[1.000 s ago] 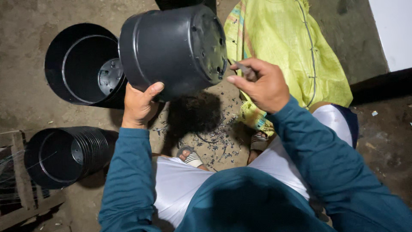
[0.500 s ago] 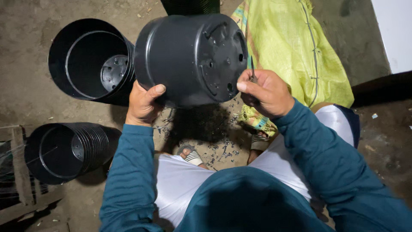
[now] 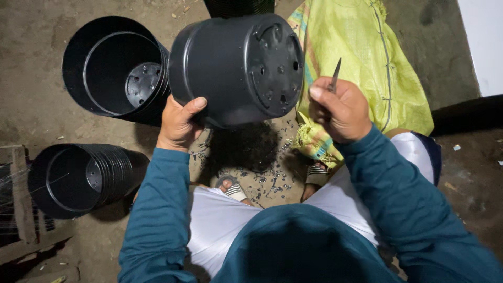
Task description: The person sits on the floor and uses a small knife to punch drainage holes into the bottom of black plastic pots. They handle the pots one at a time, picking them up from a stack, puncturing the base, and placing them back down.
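My left hand (image 3: 179, 123) grips the side wall of a black plastic plant pot (image 3: 230, 68), held on its side with its holed bottom turned to the right. My right hand (image 3: 340, 109) is closed on a thin pointed metal tool (image 3: 334, 76), whose tip points up just right of the pot's bottom, a little apart from it. Small black plastic scraps (image 3: 270, 181) lie scattered on the ground below, between my sandalled feet.
A large black pot (image 3: 112, 68) lies on its side at upper left. A stack of nested black pots (image 3: 78, 178) lies at lower left beside a wooden frame (image 3: 21, 209). A yellow woven sack (image 3: 361, 63) covers the ground at upper right.
My right hand has drawn the tool away from the pot's bottom, to the right, with its tip now raised. The pot has turned slightly, held by the left hand.
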